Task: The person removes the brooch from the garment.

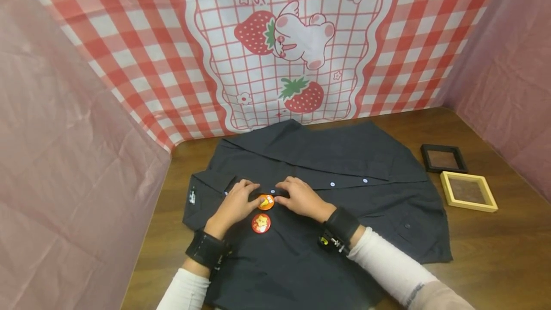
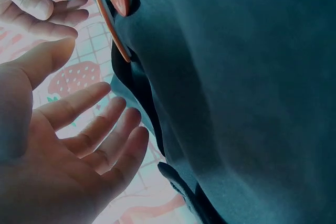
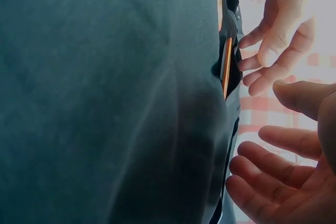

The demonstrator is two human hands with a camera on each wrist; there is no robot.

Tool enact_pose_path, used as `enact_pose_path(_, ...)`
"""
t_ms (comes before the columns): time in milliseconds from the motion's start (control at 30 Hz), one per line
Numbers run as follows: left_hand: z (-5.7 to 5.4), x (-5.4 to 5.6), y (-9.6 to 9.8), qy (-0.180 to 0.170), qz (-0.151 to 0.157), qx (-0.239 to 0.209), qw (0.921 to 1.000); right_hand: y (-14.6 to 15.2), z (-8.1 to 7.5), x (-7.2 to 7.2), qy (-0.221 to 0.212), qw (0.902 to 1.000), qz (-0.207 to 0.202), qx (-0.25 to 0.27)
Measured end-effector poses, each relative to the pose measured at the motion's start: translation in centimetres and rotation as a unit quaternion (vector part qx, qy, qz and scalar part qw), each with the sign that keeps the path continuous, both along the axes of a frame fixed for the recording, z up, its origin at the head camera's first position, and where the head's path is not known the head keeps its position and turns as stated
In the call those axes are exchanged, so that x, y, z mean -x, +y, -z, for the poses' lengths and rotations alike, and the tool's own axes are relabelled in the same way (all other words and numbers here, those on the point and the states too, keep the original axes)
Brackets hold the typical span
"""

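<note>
A dark button-up shirt [image 1: 297, 257] lies spread over the table, its collar toward the left. Pinned to or resting on its front are an orange round badge [image 1: 266, 203] and, nearer the person, a red round badge [image 1: 261, 224] with a yellow star figure; how they are fixed is hidden. My left hand [image 1: 234, 205] hovers at the left of the orange badge, thumb near its rim. On the other side is my right hand [image 1: 303, 200], also close to that badge. Both wrist views show loosely extended fingers with nothing held between them.
At the right of the table lie a black square frame [image 1: 425, 159] and a pale yellow frame [image 1: 446, 189]. Behind the shirt hangs a red checked strawberry cloth [image 1: 142, 61]. Pink cloth [image 1: 77, 157] hangs at both sides.
</note>
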State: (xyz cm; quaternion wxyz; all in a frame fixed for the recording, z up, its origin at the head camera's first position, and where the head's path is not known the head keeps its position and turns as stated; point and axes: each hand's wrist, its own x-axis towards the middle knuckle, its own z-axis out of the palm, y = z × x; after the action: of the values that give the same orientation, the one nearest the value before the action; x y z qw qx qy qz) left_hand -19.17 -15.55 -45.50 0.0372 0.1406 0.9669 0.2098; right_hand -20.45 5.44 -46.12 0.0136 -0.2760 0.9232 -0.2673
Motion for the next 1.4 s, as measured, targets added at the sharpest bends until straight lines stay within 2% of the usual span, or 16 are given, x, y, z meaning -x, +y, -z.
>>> enact_pose_path(233,-1.1,1.3,-0.2,0.006,0.019,-0.007,0.9998,-0.5,-1.1,1.3,0.027,0.9995,-0.014,0.006)
enact_pose_path(467,-1.5,1.8,-0.6,0.014,0.022,-0.008,0.9996,-0.8,-1.8,1.4,0.043,0.9985,-0.033,0.009)
enact_pose_path(567,-1.4,1.6,-0.6,0.013,0.024,-0.005,0.9996,-0.9,-1.7,1.1,0.036,0.9988,-0.031,0.011)
enact_pose_path(767,-0.8,0.8,-0.6,0.002,0.032,-0.011,0.9994,-1.1,-1.0,0.4,-0.009,0.9998,-0.017,0.0)
enact_pose_path(1167,0.1,0.0,-0.7,-0.002,0.036,-0.022,0.9991,-1.5,0.7,-0.4,0.006,0.9997,-0.024,0.004)
enact_pose_path(1400,0.4,-0.2,-0.7,0.001,0.071,-0.034,0.9969,-1.5,1.2,-0.4,0.009,0.9994,-0.032,-0.006)
